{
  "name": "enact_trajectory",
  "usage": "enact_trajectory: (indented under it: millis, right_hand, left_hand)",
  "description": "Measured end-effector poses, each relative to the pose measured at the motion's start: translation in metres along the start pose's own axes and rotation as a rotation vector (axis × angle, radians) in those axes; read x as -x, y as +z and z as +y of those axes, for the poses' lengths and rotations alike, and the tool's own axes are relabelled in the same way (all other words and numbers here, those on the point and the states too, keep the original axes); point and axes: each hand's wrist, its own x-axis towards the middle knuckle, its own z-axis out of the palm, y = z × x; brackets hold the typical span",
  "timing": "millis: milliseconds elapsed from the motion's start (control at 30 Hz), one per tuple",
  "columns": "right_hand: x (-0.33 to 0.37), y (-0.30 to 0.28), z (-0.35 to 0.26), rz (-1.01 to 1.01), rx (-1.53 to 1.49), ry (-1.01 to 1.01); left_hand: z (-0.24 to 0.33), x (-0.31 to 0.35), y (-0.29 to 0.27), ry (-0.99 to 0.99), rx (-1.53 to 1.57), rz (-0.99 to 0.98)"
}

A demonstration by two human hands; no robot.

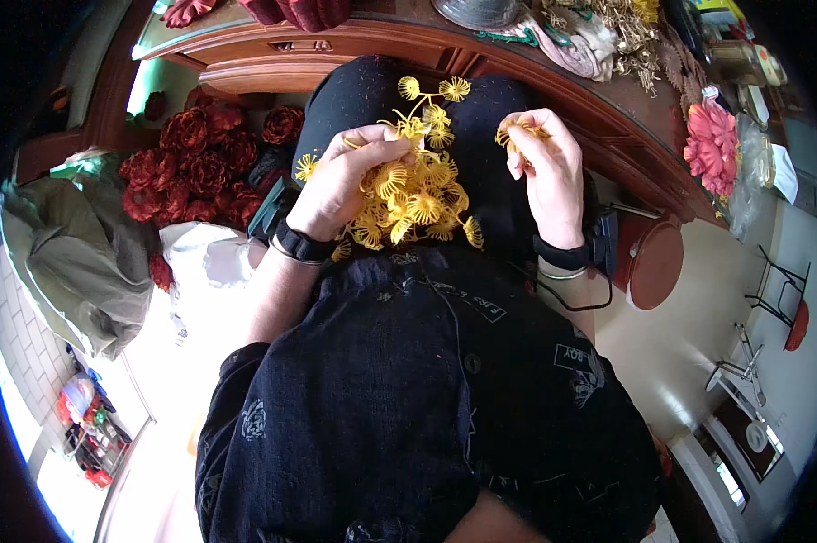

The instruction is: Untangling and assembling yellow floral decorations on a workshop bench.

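Observation:
A heap of yellow fringed artificial flower pieces [424, 208] lies on my lap over dark trousers. My left hand [336, 185] is closed at the left of the heap, its thumb and fingers pinching yellow pieces. Beyond its fingertips, a branching yellow sprig [436, 116] with round fringed heads reaches toward my knees. Apart from the heap, to the right, my right hand [553, 176] is raised with thumb and fingers pinched on a small yellow fringed piece [508, 136], partly hidden by the fingers. Both wrists wear black bands.
A brown wooden table with drawers [318, 68] stands just past my knees. Dark red artificial flowers [200, 163] are piled at the left, beside a grey-green cloth [78, 253]. A pink-red flower [712, 149] hangs at the table's right; a reddish-brown round stool [657, 267] stands at my right.

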Motion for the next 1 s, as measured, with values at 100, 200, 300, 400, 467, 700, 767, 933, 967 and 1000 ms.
enact_trajectory:
  millis: [100,200,300,400,467,700,767,933,967,1000]
  right_hand:
    - [0.002,0.002,-0.01,-0.068,-0.085,0.084]
    - [0.006,0.003,-0.008,-0.244,-0.095,0.105]
    - [0.016,0.02,-0.019,-0.31,0.087,0.099]
    - [0.019,0.039,-0.01,-0.297,0.346,-0.073]
    - [0.018,0.046,-0.008,-0.289,0.485,-0.184]
    - [0.014,0.045,-0.004,-0.292,0.505,-0.115]
    - [0.009,0.034,-0.003,-0.302,0.261,0.024]
    - [0.005,0.023,0.0,-0.269,0.073,0.205]
    - [0.005,0.024,0.002,-0.268,0.053,0.188]
    - [0.006,0.026,0.002,-0.265,0.098,0.161]
  left_hand:
    - [-0.004,-0.005,-0.007,0.086,-0.058,-0.066]
    - [-0.008,-0.008,-0.008,0.111,0.036,-0.068]
    - [-0.011,-0.012,-0.002,0.09,0.092,-0.004]
    - [-0.012,-0.01,0.018,0.081,0.145,0.16]
    - [-0.013,-0.01,0.022,0.101,0.143,0.133]
    - [-0.014,-0.011,0.022,0.108,0.072,0.122]
    - [-0.014,-0.009,0.014,0.073,0.071,0.101]
    - [-0.009,-0.007,0.016,0.082,0.018,-0.007]
    - [-0.01,-0.007,0.016,0.086,0.003,0.018]
    - [-0.01,-0.007,0.017,0.089,-0.013,0.043]
